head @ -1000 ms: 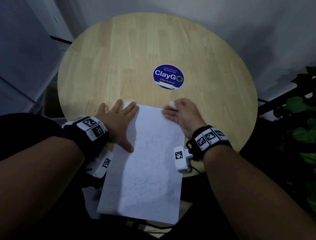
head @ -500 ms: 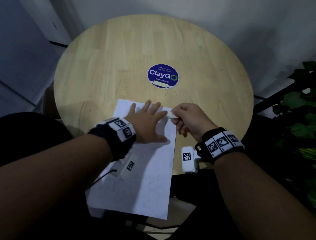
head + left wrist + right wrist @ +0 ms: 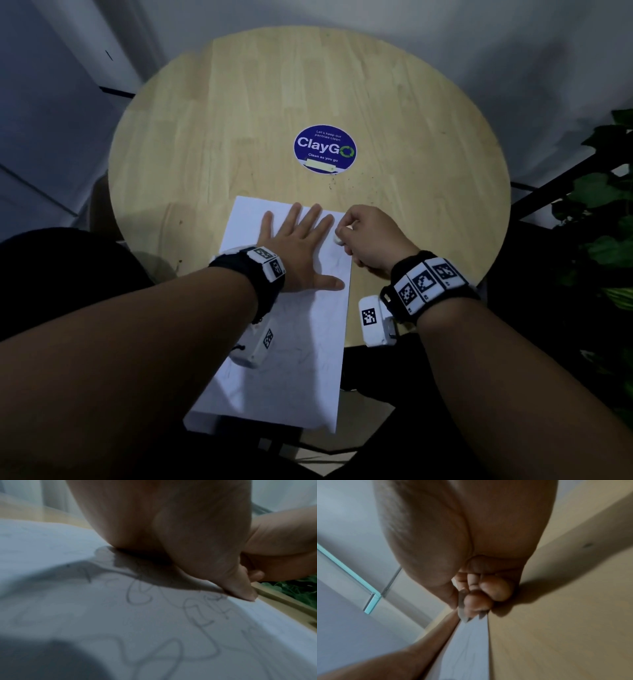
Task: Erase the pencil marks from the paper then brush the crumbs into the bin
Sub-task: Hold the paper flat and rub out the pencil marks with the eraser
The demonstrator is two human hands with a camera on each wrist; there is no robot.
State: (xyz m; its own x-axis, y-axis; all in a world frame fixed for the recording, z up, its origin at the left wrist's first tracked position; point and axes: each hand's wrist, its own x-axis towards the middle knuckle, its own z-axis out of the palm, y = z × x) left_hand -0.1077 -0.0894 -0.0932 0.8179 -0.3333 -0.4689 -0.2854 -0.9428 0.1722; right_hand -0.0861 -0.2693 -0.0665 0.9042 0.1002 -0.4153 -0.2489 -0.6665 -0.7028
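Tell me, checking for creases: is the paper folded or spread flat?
Spread flat: the paper lies unfolded under the left hand, overhanging the table.

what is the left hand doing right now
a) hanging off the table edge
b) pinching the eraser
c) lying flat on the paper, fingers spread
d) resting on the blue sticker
c: the left hand lies flat with its fingers spread on the paper, while the right hand pinches the small white eraser at the sheet's right edge.
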